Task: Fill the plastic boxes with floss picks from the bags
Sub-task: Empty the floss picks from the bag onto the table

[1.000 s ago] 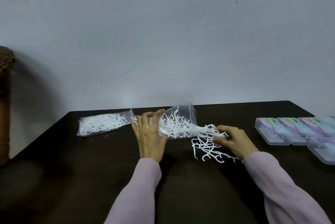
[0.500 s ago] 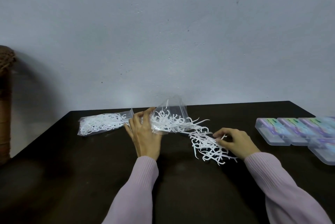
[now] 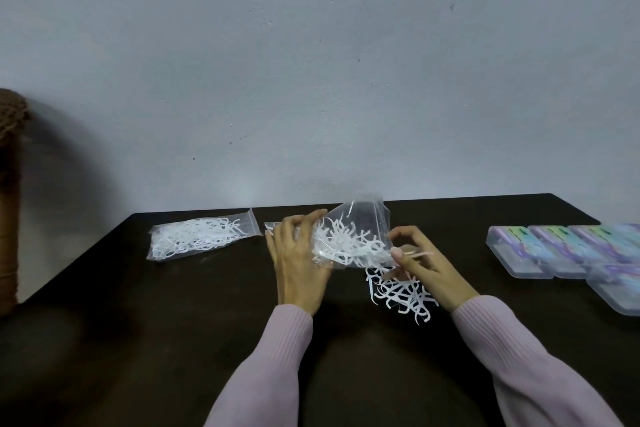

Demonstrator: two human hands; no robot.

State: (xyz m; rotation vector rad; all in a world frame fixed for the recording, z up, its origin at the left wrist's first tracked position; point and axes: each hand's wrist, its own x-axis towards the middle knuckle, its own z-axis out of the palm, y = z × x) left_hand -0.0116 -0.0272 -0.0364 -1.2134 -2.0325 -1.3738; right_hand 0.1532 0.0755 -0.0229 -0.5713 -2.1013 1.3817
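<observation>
We hold the open bag [image 3: 349, 236] tilted over the desk [image 3: 173, 322], our left hand [image 3: 299, 260] gripping its closed end with the fingers curled round the plastic. Our right hand [image 3: 420, 262] is at the bag's mouth, its fingers bent and pinching at the picks there; whether they have hold of the plastic edge or only the picks we cannot tell. A heap of loose floss picks [image 3: 401, 293] lies on the desk just below the bag's mouth, touching our right hand, and many more are inside the bag. A second, sealed bag [image 3: 197, 236] lies to the left of the open bag, near it. The plastic boxes [image 3: 561, 253] sit well to the right of the open bag, lids shut as far as we can see, so none looks filled yet.

We judge the main risk to be scatter: the picks are tangled, so a hard tug at the mouth may drag out a clump that slides off the heap. Tipping the bag too steeply would do the same. The heap also lies well apart from the boxes, so picks may drop on the way over
</observation>
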